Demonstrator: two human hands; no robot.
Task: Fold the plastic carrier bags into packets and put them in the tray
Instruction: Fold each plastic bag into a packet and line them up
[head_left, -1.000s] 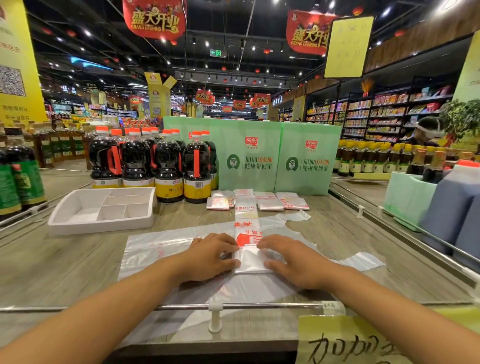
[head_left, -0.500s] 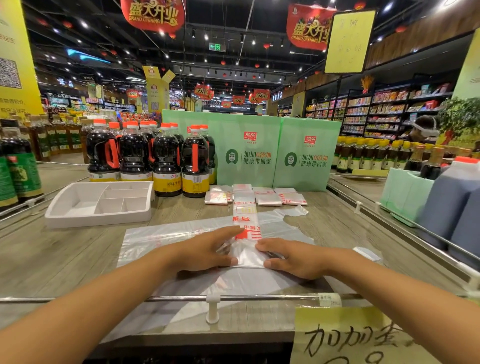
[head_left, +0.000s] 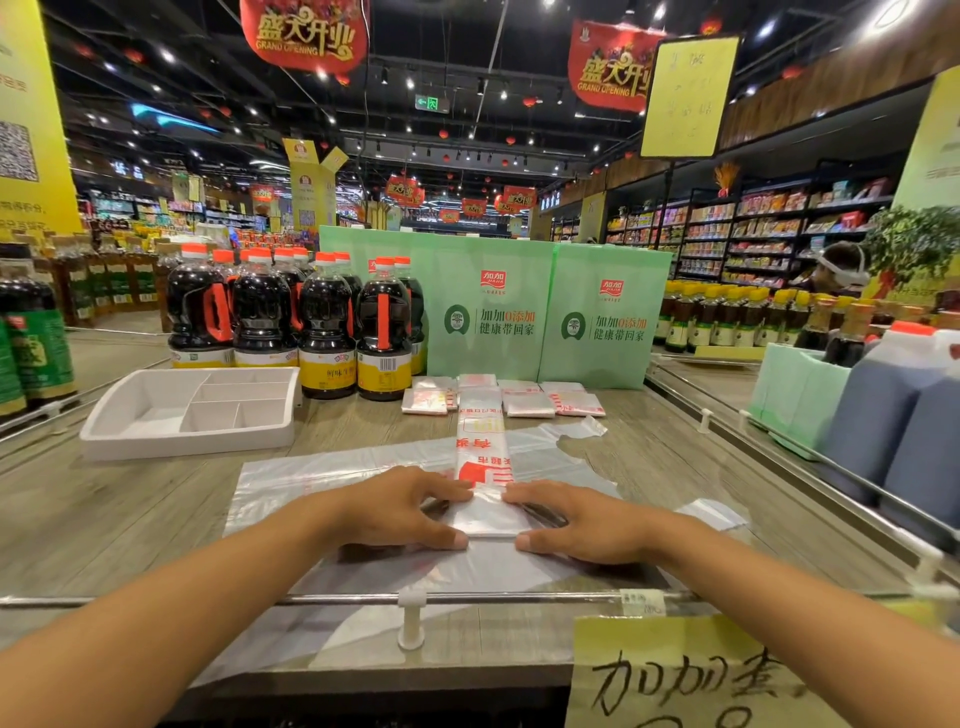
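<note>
A carrier bag folded into a long narrow strip (head_left: 480, 457) with red print lies lengthwise on a flat clear bag (head_left: 332, 470) spread over the wooden shelf top. My left hand (head_left: 400, 512) and my right hand (head_left: 576, 525) press flat on either side of the strip's near end, thumbs at its near edge. Several folded packets (head_left: 527, 402) lie in a row at the far end of the strip. The white divided tray (head_left: 187, 415) stands to the left, with nothing in it.
Dark soy sauce bottles (head_left: 322, 327) and green boxes (head_left: 545, 317) stand behind the packets. A metal rail (head_left: 322, 598) runs along the near edge. Large jugs (head_left: 893, 405) stand at the right, and a yellow handwritten sign (head_left: 691, 675) sits at the lower right.
Both hands have shifted slightly along the strip's near end, fingers spreading to flatten it. The camera tilted a little. The tray and the packets did not move.
</note>
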